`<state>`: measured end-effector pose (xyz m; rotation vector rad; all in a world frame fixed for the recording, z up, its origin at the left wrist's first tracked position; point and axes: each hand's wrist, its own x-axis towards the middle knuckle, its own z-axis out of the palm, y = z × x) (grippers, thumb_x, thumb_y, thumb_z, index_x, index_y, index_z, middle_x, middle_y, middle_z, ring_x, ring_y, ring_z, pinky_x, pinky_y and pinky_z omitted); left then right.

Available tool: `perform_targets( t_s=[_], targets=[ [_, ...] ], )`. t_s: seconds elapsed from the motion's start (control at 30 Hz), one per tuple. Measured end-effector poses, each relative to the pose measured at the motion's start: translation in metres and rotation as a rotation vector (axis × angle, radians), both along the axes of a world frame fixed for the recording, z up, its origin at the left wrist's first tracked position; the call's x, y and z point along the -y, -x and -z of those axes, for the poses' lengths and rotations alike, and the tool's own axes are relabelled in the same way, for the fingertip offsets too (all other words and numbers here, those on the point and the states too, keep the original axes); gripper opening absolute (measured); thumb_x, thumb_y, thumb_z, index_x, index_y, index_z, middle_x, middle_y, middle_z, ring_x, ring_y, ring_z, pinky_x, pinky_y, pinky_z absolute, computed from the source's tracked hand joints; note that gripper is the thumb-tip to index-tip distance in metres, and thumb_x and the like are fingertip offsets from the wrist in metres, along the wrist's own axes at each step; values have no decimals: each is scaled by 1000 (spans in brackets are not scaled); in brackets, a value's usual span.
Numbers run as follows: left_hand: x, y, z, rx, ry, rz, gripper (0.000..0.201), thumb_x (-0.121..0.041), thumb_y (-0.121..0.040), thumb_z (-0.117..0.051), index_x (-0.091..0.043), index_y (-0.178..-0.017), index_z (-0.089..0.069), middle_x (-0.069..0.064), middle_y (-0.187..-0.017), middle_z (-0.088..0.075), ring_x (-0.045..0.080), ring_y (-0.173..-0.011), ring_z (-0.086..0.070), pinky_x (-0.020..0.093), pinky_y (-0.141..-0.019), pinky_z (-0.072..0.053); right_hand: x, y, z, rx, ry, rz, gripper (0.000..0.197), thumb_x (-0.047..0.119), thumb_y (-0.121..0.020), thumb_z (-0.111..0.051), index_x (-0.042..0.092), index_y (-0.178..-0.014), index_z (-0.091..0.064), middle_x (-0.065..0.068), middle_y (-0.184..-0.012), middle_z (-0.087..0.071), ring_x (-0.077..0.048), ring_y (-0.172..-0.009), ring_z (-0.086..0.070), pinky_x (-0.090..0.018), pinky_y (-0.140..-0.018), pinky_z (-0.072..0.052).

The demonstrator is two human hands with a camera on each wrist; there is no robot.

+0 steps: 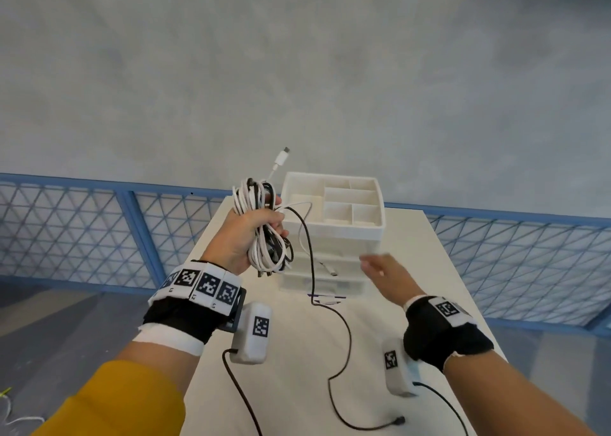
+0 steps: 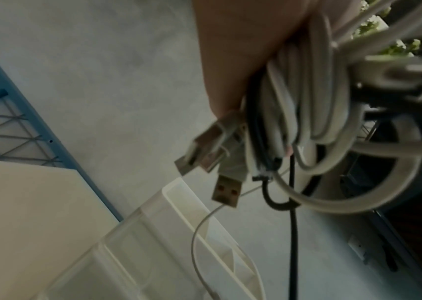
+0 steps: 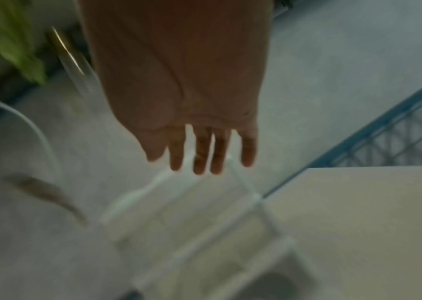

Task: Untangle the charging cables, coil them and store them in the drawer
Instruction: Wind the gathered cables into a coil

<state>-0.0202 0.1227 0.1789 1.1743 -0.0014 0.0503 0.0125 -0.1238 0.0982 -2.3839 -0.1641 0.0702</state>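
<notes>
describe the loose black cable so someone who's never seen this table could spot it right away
Start at the white table with the white drawer organizer at its far end. From the cable bundle gripped in the left hand, the black cable trails down onto the tabletop. It is the only dark strand snaking towards the near edge, ending in a small black plug.

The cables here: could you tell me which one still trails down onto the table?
The black cable: it runs from the bundle in the left hand across the table; the white ones stay looped.
</notes>
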Motion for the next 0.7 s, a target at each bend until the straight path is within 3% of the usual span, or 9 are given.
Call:
perform_targets(
  t_s=[0.1,0.2,0.23,0.3,0.37,0.5,0.6,0.67,0.7],
  targets=[
    [5,0,3,-4,-50,60,21,2,-68,-57,-9,-86,-56,-1,-43,-49,12,-41,-50,27,-56,-53,-33,14,-51,202,-404,-184,46,24,-88,-58,22,-131,-44,4,-127,-51,-6,-119,-46,-23,-103,-36],
    [14,4,3,-23,-114,112,13,2,-71,-57,-7,-81,-55,1,-40,-49,14,-38,-50,25,-47,-49,-64,15,-76,150,-329,-447,74,24,-77,-71,26,-139,-29,5,-128,-49,-3,-124,-42,-13,-99,-32],
    [15,4,3,-30,-122,115,12,0,-68,-58,-6,-79,-55,2,-40,-49,15,-37,-50,24,-44,-47,-71,13,-77,155,-260,-476,71,22,-78,-71,21,-138,-32,1,-122,-53,-7,-120,-47,-17,-99,-34],
    [12,3,2,-21,-95,80,19,-3,-64,-59,-7,-82,-56,1,-40,-50,14,-38,-52,25,-49,-47,-75,7,-69,105,-286,-479,40,14,-86,-61,11,-123,-47,-6,-98,-63,-7,-97,-62,-26,-94,-42],
    [2,0,1,-3,-58,12,26,-4,-63,-59,-10,-89,-57,0,-41,-52,14,-42,-56,28,-58,-50,-69,4,-56,-6,-398,-479,9,10,-92,-50,10,-99,-56,1,-70,-62,-3,-70,-64,-25,-83,-46],
    [-17,1,4,29,9,-104,20,1,-74,-55,-13,-87,-57,-1,-42,-52,13,-44,-56,26,-56,-53,-49,8,-31,-136,-518,-397,19,14,-95,-45,16,-81,-58,5,-55,-49,-15,-56,-53,-30,-75,-48],
    [-16,1,16,10,12,-136,19,3,-79,-56,-13,-89,-60,-2,-45,-54,13,-46,-55,26,-57,-52,-55,14,-36,-67,-644,-248,24,16,-98,-39,20,-91,-61,5,-57,-34,-10,-50,-35,-18,-50,-39],
    [-7,2,26,-28,-18,-115,15,1,-80,-58,-11,-88,-62,0,-47,-57,16,-51,-56,25,-54,-53,-68,19,-43,66,-587,-230,26,17,-98,-37,22,-110,-59,13,-61,-36,0,-51,-38,-10,-50,-32],
    [-1,4,31,-41,-24,-92,15,0,-80,-60,-11,-91,-63,1,-50,-58,16,-53,-56,24,-53,-53,-76,24,-46,146,-524,-256,29,15,-98,-37,20,-121,-55,19,-66,-41,7,-54,-45,-7,-54,-36]
  ],
)
